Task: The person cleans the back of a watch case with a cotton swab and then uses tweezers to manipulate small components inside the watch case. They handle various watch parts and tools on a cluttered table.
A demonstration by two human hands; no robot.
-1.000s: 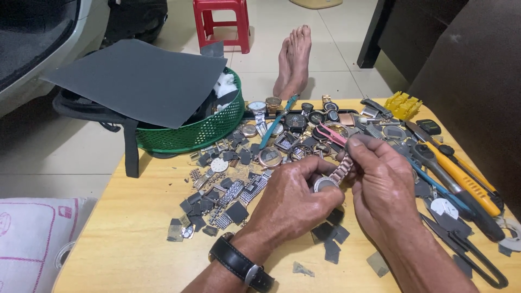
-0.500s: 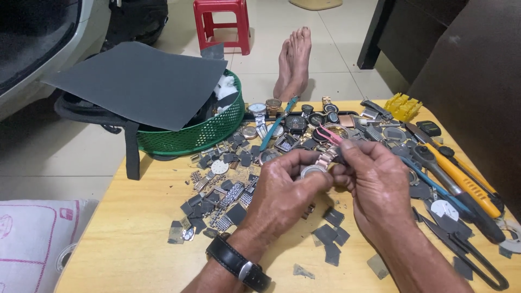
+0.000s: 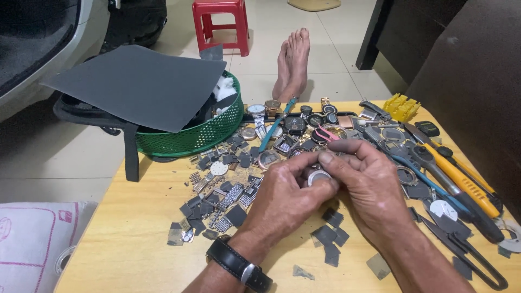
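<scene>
Both my hands meet over the middle of a wooden table (image 3: pixel 135 239). My left hand (image 3: pixel 285 198), with a black wristwatch (image 3: pixel 239 263) on its wrist, and my right hand (image 3: pixel 369 187) together pinch a small round silver watch case (image 3: pixel 318 176) between their fingertips. Most of the case is hidden by my fingers. Just beyond my hands lies a heap of watches and watch parts (image 3: pixel 287 127).
Grey sandpaper scraps (image 3: pixel 331 236) and metal band links (image 3: pixel 228 203) litter the table. A green basket (image 3: pixel 195 135) under a dark sandpaper sheet (image 3: pixel 141 84) stands at the back left. Pliers and a yellow-handled tool (image 3: pixel 461 173) lie right. Bare feet (image 3: pixel 293 62) and a red stool (image 3: pixel 220 21) are beyond.
A watch with a pink-gold band was held up between my hands a second ago. The band no longer shows, and my hands have closed in around the round case.
</scene>
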